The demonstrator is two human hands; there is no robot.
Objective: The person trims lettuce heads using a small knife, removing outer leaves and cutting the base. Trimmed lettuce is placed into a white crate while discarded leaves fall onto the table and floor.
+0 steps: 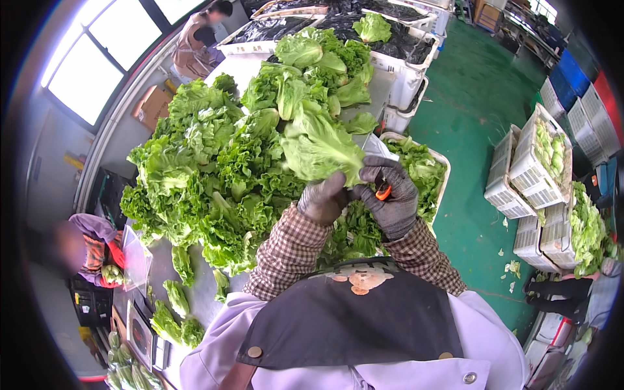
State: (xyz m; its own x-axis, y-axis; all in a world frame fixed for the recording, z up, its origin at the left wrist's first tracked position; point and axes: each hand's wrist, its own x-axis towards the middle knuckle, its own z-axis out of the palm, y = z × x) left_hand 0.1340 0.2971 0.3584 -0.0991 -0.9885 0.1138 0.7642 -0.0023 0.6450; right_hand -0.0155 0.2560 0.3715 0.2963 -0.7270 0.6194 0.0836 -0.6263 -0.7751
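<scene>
A head of leafy green lettuce (319, 144) is held up before me, its leaves pointing away and its base toward me. My gloved left hand (322, 199) grips it near the base from below. My gloved right hand (394, 202) is at the base end, closed around a small tool with an orange handle (383, 193), probably a knife; the blade is mostly hidden. Under and beyond the held head, a large heap of lettuce (209, 161) covers much of the metal table (204, 273). A white crate (442, 180) with lettuce leaves stands just right of my right hand.
White crates (402, 87) lined with black plastic stand at the table's far end. Stacked crates (538, 178) of lettuce are on the green floor (468, 117) at right. One person (97, 248) handles produce at left; another person (195, 44) is at far left, and part of a third (565, 295) shows at right.
</scene>
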